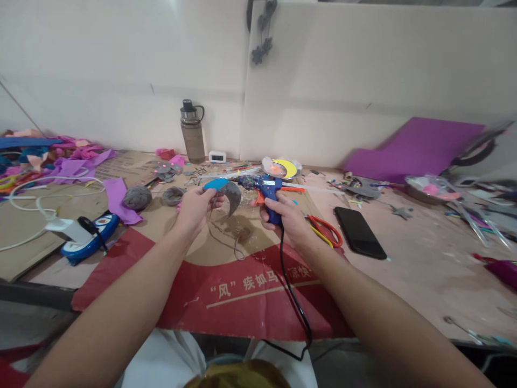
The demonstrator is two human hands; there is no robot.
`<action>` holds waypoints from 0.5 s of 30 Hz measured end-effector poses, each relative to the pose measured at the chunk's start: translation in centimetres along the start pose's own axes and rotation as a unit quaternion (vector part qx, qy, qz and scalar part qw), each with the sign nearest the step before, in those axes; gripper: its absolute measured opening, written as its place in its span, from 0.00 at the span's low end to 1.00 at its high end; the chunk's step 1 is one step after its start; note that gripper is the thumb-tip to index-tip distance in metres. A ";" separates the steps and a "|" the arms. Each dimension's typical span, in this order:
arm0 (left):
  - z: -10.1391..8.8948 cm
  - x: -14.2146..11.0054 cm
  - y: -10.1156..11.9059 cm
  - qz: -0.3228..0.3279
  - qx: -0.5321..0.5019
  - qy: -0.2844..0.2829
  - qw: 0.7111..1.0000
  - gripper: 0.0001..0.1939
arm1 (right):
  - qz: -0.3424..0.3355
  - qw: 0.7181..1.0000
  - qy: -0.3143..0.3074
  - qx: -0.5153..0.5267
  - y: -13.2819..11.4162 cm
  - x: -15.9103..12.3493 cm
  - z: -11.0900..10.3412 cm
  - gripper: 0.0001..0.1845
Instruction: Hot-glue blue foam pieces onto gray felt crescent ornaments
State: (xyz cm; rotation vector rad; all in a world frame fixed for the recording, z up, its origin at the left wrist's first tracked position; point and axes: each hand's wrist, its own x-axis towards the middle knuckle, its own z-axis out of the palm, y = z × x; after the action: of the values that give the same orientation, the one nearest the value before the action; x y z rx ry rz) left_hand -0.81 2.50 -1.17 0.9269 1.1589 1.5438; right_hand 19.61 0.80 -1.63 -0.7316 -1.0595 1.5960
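My left hand [197, 207] pinches one end of a crescent-shaped piece [231, 197], grey with a blue part near the fingers. In my right hand [285, 214] is a blue glue gun [271, 189] with an orange trigger, its nozzle pointing left toward the crescent. A clear glue stick runs out of its back, and a black cord [291, 291] hangs from the handle. Grey yarn [226, 237] trails below the crescent onto the cardboard [250, 285]. Behind the gun lies a yellow crescent [289, 169] on a dish.
Orange-handled scissors [329, 230] and a black phone [359, 233] lie right of my right hand. A water bottle [193, 134] stands at the back. Left are a grey yarn ball [137, 198], a blue power strip [91, 240] and felt scraps [81, 161]. Purple sheet [416, 148] leans at back right.
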 end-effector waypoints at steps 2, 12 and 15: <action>0.1 0.0 -0.1 0.008 0.012 0.000 1.000 0.03 | -0.011 1.000 0.003 -0.019 0.2 -0.1 0.2 0.17; 0.2 -0.2 -0.3 0.038 0.037 -0.007 0.999 0.03 | -0.047 0.990 0.002 -0.133 0.9 0.0 0.5 0.17; 0.2 -0.3 -0.3 0.035 0.026 -0.002 0.999 0.03 | -0.041 0.986 0.011 -0.159 0.7 -0.4 0.7 0.15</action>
State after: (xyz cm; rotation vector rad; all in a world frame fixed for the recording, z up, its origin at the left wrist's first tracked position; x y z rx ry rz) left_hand -0.49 2.31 -1.41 1.0150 1.1799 1.5718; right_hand 18.84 0.23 -2.00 -0.9039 -1.3289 1.3602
